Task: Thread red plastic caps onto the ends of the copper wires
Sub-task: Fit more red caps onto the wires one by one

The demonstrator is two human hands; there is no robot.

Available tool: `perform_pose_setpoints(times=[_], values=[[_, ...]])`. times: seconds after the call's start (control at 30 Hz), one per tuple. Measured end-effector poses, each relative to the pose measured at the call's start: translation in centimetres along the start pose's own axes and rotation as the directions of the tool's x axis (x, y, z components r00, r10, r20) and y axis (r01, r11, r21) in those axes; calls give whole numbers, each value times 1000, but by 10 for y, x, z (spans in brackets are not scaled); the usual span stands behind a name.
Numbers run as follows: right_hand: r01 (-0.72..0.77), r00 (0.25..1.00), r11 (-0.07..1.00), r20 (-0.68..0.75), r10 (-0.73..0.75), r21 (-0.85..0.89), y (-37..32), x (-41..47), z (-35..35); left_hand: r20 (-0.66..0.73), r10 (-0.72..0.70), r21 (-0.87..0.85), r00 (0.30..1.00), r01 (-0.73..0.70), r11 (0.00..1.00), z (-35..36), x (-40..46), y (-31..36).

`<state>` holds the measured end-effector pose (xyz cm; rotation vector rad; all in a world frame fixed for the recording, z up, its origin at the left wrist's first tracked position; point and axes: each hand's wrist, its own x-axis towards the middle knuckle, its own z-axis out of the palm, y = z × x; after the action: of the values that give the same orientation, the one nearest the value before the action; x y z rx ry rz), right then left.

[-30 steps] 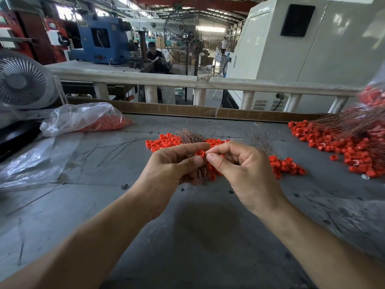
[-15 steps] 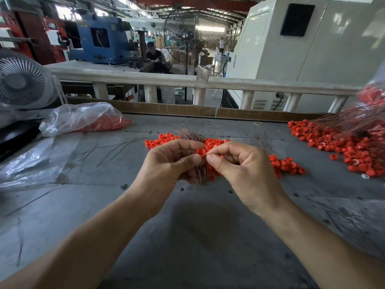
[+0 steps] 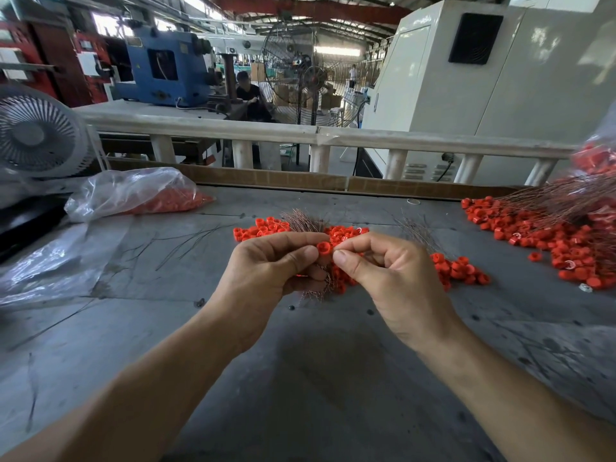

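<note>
Change: over the last second the red cap (image 3: 323, 248) has come up from behind our thumbs; earlier only a sliver of red showed between them, now its open ring faces us, clear of the fingertips.
Left hand (image 3: 276, 265): grip clamped on the cap, thumb and forefinger pinching its left side; lower fingers curled round a bundle of copper wires (image 3: 318, 290) that sticks out below the palm.
Right hand (image 3: 388, 271): thumb and forefinger pressed together just right of the cap, touching it. We judge they pinch a single wire end, but the wire itself is too fine to see here.
Position: both hands held above the middle of the desk (image 3: 316, 378), in front of the near cap pile (image 3: 263, 228); hands have barely shifted.
Meaning: we read this as the cap turned mouth-up for threading, wire end about to enter or just entered; we cannot tell which.
Stock: loose caps (image 3: 461, 270) just right of the right hand; a larger heap of capped wires (image 3: 546, 228) toward the desk's right edge; a bag of caps (image 3: 140, 193) near the far left corner.
Risk: a thin wire may bend if it misses the hole.
</note>
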<state>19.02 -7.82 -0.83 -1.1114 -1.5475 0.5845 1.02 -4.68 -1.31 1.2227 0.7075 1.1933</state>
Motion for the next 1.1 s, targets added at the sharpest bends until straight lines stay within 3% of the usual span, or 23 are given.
perform_pose_setpoints(times=[0.13, 0.33, 0.87, 0.97, 1.1], values=[[-23, 999, 999, 41, 22, 28, 2, 0, 0, -6, -1, -13, 1000, 1, 1000, -1, 1, -1], [-190, 977, 961, 132, 166, 200, 0, 0, 3, -31, 24, -48, 999, -25, 999, -2, 2, -1], [-280, 923, 937, 328, 202, 210, 7, -1, 6, 40, -8, -135, 999, 14, 991, 0, 0, 2], [-257, 942, 950, 263, 206, 176, 8, 2, 4, 24, -2, -174, 1000, 7, 985, -2, 1, 3], [-210, 977, 977, -55, 208, -35, 19, 10, -10, -35, 5, -182, 999, -11, 983, -2, 2, 3]])
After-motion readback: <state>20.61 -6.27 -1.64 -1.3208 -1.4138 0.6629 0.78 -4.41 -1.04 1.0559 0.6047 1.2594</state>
